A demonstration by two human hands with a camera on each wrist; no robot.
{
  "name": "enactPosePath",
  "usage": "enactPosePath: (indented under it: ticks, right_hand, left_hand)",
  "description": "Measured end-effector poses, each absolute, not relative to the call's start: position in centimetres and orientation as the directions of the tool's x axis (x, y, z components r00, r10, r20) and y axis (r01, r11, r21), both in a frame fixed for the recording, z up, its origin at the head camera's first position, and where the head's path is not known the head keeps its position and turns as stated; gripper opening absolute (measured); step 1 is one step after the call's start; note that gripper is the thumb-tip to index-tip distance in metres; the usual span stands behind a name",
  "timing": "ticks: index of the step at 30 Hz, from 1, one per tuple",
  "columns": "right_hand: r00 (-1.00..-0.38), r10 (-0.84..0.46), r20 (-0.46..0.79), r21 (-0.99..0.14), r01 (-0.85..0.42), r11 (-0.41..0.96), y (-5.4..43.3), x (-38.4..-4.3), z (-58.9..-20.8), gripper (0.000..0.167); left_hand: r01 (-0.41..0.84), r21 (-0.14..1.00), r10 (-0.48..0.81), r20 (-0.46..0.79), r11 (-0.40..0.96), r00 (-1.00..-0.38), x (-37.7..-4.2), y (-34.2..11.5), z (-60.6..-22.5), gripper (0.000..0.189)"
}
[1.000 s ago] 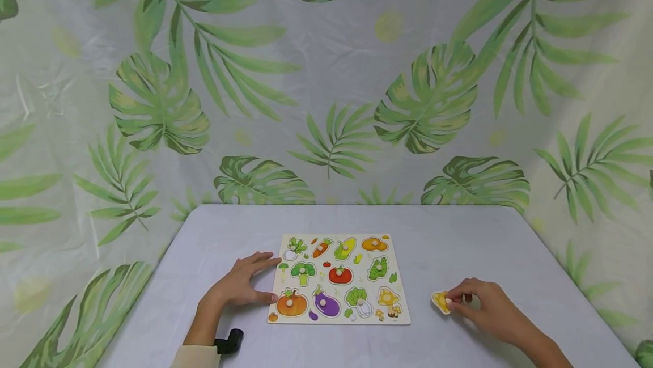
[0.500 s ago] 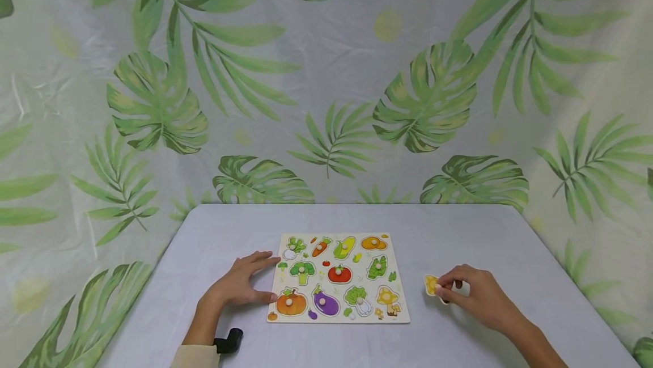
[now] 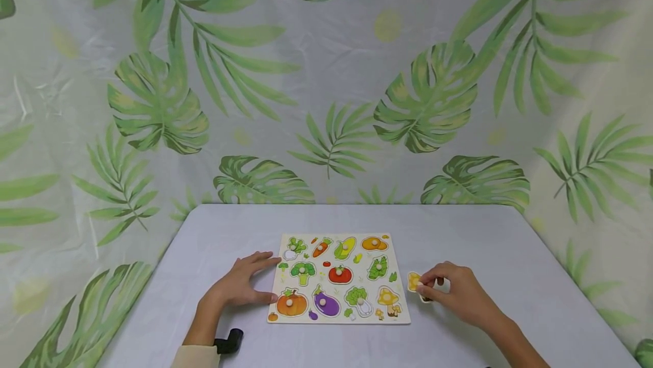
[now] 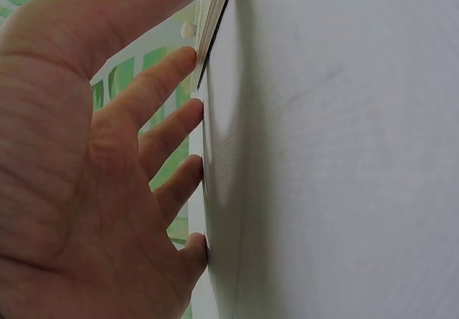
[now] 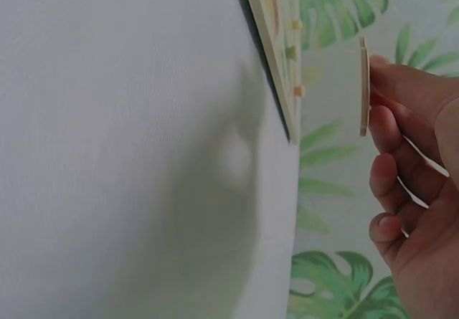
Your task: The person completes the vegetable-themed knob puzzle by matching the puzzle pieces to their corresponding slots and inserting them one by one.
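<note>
A wooden vegetable puzzle board lies flat on the table; pieces with small knobs sit in it, such as the pumpkin, eggplant and tomato. The mushroom picture at its lower right shows no knob. My left hand is spread at the board's left side, thumb and index finger touching its edge; in the left wrist view the fingers are extended. My right hand pinches a yellow mushroom puzzle piece just right of the board. The right wrist view shows this piece edge-on, raised off the table.
The white table extends round the board on all sides. A leaf-printed curtain hangs behind it and at both sides. A black device is at the left wrist by the sleeve.
My right hand has carried the mushroom piece left and slightly away from me, closer to the board's right edge. My left hand has stayed at the board.
</note>
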State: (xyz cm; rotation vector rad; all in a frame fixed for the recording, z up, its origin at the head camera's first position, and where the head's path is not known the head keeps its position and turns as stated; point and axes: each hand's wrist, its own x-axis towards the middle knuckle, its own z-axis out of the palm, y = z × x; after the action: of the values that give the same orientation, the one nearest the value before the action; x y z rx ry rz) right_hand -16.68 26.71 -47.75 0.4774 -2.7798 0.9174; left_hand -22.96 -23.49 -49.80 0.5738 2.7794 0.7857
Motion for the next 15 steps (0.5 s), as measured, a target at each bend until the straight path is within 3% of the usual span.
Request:
enactPosePath:
  ticks: [15]
  right_hand:
    - [-0.942, -0.282, 0.183, -0.602, -0.334, 0.725, 23.9, -17.1, -48.3, 0.009]
  left_hand:
    - [0.313, 0.535, 0.417, -0.082, 0.785, -0.905, -23.1, -23.6, -50.0, 0.088]
